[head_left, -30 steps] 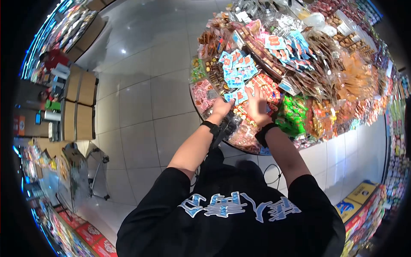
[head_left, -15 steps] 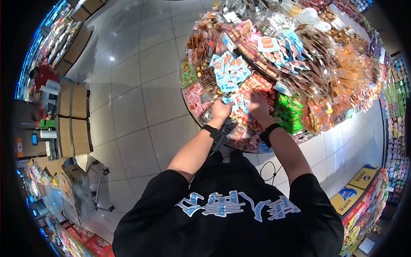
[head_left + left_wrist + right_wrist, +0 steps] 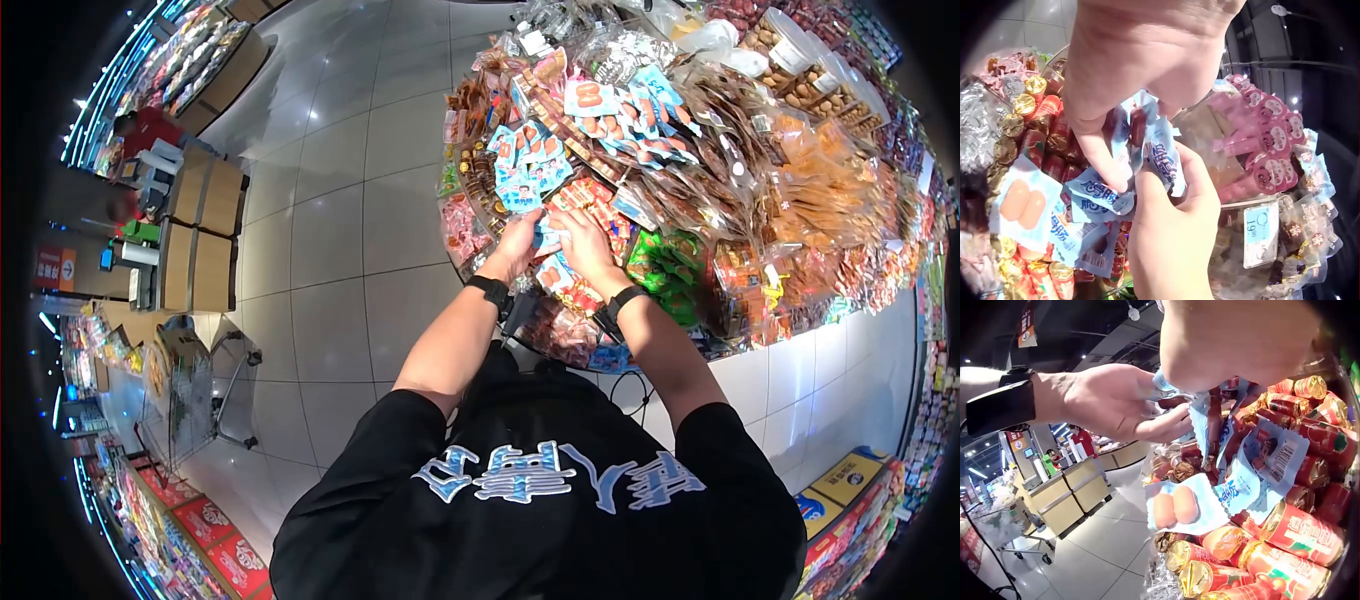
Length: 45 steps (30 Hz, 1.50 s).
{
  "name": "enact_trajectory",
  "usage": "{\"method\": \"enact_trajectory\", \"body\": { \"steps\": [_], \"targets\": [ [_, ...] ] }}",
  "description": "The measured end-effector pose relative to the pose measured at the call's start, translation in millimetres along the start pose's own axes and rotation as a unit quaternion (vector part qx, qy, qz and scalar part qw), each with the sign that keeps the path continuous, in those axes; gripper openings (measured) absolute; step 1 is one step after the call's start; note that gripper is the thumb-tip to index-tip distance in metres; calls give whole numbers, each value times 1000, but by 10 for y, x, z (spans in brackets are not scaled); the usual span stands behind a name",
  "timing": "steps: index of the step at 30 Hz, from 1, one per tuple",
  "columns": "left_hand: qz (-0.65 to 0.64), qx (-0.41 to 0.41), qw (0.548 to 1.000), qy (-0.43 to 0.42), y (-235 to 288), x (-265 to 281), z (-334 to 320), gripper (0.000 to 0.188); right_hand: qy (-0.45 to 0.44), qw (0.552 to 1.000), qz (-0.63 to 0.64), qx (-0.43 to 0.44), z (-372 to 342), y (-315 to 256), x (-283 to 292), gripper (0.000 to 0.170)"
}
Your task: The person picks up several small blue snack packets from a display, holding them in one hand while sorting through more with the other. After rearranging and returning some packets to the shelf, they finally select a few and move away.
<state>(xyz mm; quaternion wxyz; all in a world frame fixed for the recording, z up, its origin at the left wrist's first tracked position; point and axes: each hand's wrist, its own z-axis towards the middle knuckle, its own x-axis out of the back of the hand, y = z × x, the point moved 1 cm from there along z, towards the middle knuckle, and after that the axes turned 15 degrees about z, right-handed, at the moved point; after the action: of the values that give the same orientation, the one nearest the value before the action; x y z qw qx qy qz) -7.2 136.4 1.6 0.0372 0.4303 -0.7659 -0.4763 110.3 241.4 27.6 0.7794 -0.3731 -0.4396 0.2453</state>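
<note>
Both hands meet over the near part of a round candy stand. My left hand pinches light-blue sausage packets between thumb and fingers. From the other side, my right hand holds the same small bunch, its thumb and fingers curled on it in the left wrist view. Just below the hands, more loose blue packets, one printed with two sausages, lie on red-and-gold wrapped rolls. Beyond the hands a pile of blue packets rests on the stand.
Green packets fill a section to the right, pink ones to the left. A price tag stands by a clear divider. Checkout counters, people in red and a shopping cart are off to the left across the tiled floor.
The right hand, spread over the packets a second ago, has drawn in and moved left against the left hand. Both now hold the packets together, slightly farther from the body.
</note>
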Motion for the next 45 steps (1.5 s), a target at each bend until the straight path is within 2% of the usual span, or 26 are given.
{"method": "enact_trajectory", "body": {
  "steps": [2,5,8,9,11,14,16,17,18,20,21,22,24,25,27,28,29,30,32,33,36,37,40,42,44,45],
  "targets": [
    [11,-15,1000,19,-27,-18,-16,30,-6,999,18,28,-9,11,53,39],
    [-12,-18,999,26,8,-40,-50,28,7,998,54,20,16,154,102,35],
    [-10,-26,998,47,-39,20,-15,24,89,987,123,-41,55,277,162,26],
    [-8,-28,998,57,-31,23,-34,22,102,974,162,-118,66,174,231,26],
    [10,-18,999,50,-34,27,-70,23,178,970,137,-96,29,383,162,28],
    [22,-7,1000,19,-4,3,-142,27,247,923,255,-150,13,564,11,33],
    [25,2,1000,3,45,-25,-149,29,275,867,359,-208,68,122,56,34],
    [24,4,1000,-7,82,-34,-154,31,279,892,312,-172,82,177,21,33],
    [19,6,1000,-10,105,-31,-136,34,283,897,298,-161,117,161,-3,32],
    [22,30,999,-29,142,-34,-78,24,296,906,268,-143,151,111,-76,31],
    [29,23,992,-119,170,-11,-29,24,301,900,267,-167,207,-226,-66,29],
    [10,35,991,-132,145,17,31,26,300,912,240,-144,234,-202,-163,29],
    [-27,59,985,-158,114,43,163,33,336,822,416,-195,257,-283,-355,28],
    [-36,73,982,-172,165,58,153,41,370,806,422,-189,302,-346,-405,27],
    [-59,82,972,-212,357,84,111,48,354,882,286,-118,330,-206,-513,26],
    [-71,90,966,-230,401,107,84,52,342,911,215,-87,357,-317,-531,25],
    [-79,95,962,-245,311,183,248,60,317,944,63,-60,328,-460,-527,23],
    [-64,89,949,-297,466,172,112,59,258,962,-25,-87,281,-465,-550,26],
    [-94,130,937,-310,510,209,115,53,268,958,-99,-20,242,-599,-658,32],
    [-155,170,888,-399,561,282,138,46,247,960,-127,-22,208,-610,-724,36],
    [-35,110,943,-312,469,331,67,30,239,964,-114,-13,162,-659,-786,37],
    [-7,112,943,-313,467,365,46,28,285,955,-47,-61,130,-680,-838,39],
    [48,107,942,-316,465,471,43,25,309,942,67,-113,81,-795,-929,41],
    [43,96,944,-313,450,511,42,24,339,935,39,-93,42,-816,-1034,46],
    [46,105,931,-346,455,585,49,25,365,928,15,-75,4,-824,-1162,52],
    [54,94,929,-354,446,620,58,26,353,928,37,-111,-15,-848,-1193,53]
  ]
}}
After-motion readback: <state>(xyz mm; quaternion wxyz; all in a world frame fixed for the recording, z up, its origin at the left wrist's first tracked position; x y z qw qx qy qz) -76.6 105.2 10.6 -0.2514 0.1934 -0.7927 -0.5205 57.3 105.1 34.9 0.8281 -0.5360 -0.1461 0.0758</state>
